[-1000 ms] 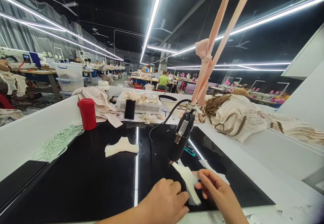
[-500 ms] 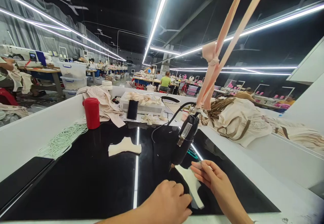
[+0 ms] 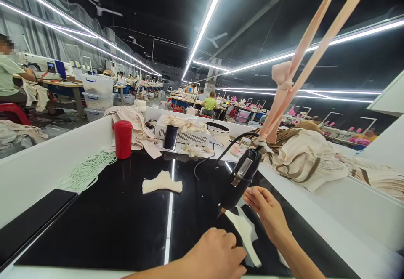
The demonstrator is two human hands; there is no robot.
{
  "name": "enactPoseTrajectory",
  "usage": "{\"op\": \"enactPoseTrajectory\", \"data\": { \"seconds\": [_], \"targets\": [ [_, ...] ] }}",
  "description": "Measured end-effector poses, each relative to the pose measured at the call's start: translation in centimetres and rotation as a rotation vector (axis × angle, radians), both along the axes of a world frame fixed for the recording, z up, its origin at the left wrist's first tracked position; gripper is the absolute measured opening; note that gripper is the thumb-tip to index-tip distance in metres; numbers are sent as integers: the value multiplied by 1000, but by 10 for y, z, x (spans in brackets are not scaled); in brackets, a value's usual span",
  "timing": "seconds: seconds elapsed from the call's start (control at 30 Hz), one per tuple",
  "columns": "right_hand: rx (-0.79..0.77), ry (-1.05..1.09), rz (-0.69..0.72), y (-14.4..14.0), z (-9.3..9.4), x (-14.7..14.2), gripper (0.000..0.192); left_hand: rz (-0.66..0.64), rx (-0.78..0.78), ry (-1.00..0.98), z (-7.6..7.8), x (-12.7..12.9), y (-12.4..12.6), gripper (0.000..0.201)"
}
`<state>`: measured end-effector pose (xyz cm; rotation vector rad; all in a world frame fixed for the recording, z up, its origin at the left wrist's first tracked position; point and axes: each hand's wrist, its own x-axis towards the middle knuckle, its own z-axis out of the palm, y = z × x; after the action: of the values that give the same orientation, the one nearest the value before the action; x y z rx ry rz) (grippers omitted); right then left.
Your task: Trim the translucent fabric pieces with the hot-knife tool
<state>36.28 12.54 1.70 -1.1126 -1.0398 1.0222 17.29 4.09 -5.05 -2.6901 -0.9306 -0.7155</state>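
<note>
A black hand-held electric tool (image 3: 242, 179) hangs tip-down from a peach fabric strap (image 3: 285, 89) over the glossy black tabletop (image 3: 120, 224). My right hand (image 3: 267, 211), fingers apart, reaches up beside the tool's lower body, touching or nearly touching it. Resting on the table near the front edge, my left hand (image 3: 214, 256) has its fingers curled beside a white cut fabric piece (image 3: 244, 235). The tool's tip hovers just above that piece. Another cream fabric piece (image 3: 161, 183) lies farther back at mid-table.
A red lidded cup (image 3: 123, 139) and a coil of white cord (image 3: 88, 169) sit at the left. A white box with a phone (image 3: 171, 137) leaning on it stands at the back. Beige garments (image 3: 303, 161) pile on the right ledge. Other workers sit at distant tables.
My right hand has lifted off the white fabric piece and risen to the hanging tool. The view has shifted so everything sits farther right. My left hand stays beside the fabric.
</note>
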Motion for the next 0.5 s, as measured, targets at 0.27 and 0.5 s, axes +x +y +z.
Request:
{"op": "enactPoseTrajectory", "data": {
  "seconds": [0.27,0.5],
  "targets": [
    [129,56,-33,24,7,-1,42,-9,-53,16,7,0,0,28],
    [252,153,-109,23,28,3,20,-38,-148,-8,24,-11,-10,20]
  ]
}}
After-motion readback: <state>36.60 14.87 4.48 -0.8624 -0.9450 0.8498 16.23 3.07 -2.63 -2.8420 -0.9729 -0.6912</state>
